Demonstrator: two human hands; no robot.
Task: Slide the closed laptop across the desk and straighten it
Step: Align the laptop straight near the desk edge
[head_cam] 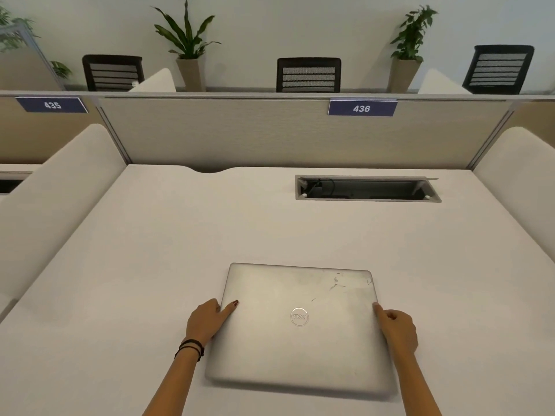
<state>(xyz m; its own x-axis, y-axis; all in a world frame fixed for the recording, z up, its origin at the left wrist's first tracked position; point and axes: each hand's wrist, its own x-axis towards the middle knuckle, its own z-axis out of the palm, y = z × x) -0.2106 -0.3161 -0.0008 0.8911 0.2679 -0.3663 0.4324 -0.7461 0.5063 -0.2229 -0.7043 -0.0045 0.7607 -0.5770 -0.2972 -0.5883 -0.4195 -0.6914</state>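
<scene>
A closed silver laptop (300, 325) lies flat on the white desk (180, 250), near the front edge and turned slightly clockwise. Its lid shows a round logo and scratches near the far right corner. My left hand (210, 321) rests against the laptop's left edge, thumb on top of the lid. My right hand (396, 328) presses against the right edge with one finger pointing along it. Both hands hold the laptop between them at its sides.
An open cable tray slot (368, 189) is cut into the desk at the far right. A beige partition (270, 133) with a sign "436" closes the back. Curved white side dividers (60, 187) stand left and right. Chairs and potted plants stand beyond.
</scene>
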